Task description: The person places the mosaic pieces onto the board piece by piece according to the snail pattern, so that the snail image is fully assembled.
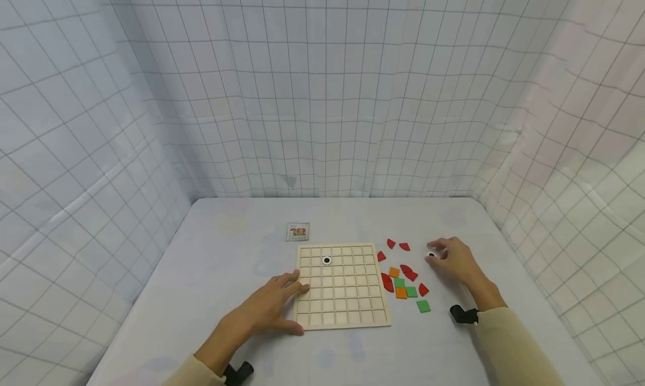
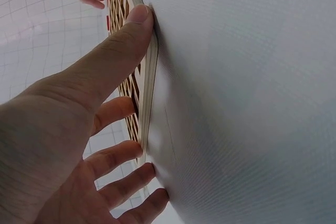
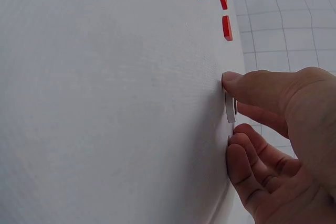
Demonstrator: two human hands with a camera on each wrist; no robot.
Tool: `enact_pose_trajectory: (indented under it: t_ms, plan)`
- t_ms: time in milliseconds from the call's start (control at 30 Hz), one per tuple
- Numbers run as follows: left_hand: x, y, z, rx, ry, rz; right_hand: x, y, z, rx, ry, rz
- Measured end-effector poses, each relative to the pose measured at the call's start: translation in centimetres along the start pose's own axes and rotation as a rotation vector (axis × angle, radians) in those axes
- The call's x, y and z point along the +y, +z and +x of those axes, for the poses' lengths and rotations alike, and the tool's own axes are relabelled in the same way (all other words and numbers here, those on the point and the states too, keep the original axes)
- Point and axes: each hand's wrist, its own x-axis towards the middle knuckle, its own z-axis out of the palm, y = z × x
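Note:
A pale wooden grid board (image 1: 340, 290) lies on the table, with a white tile marked with a black dot (image 1: 327, 260) near its back. My left hand (image 1: 272, 303) rests at the board's left side, fingers spread; in the left wrist view the thumb (image 2: 118, 48) presses the board's edge (image 2: 149, 85) by a corner. To the right of the loose pieces, my right hand (image 1: 454, 263) pinches a second white tile with a black dot (image 1: 431, 255) between thumb and fingers, close over the table. The right wrist view shows this tile (image 3: 230, 108) edge-on beneath the thumb.
Right of the board lie several red curved pieces (image 1: 387, 282), green squares (image 1: 424, 306) and orange squares (image 1: 401, 293). A small picture card (image 1: 298, 232) sits behind the board. Gridded white curtain (image 1: 332, 94) encloses the table's back and sides.

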Motion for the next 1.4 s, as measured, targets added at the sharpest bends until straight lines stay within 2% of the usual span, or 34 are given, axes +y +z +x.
enact_pose_trajectory:
  t_ms: [267,533,667,1033,1400]
  plan:
    - [-0.1,0.0,-0.2,0.004,0.004,0.009,-0.7,0.3,0.2,-0.001,-0.025,0.0]
    - [0.0,0.0,-0.1,-0.003,-0.005,0.006,-3.3,1.5,0.3,-0.005,-0.012,0.044]
    - [0.0,0.1,0.0,0.001,-0.011,0.001,-5.3,2.4,0.6,-0.004,-0.059,0.055]
    - [0.2,-0.1,-0.3,0.003,-0.015,0.009,-10.6,4.6,1.8,-0.063,-0.267,0.103]
    - [0.3,-0.2,-0.2,0.0,-0.012,-0.003,-13.8,6.7,2.4,-0.145,-0.389,0.121]
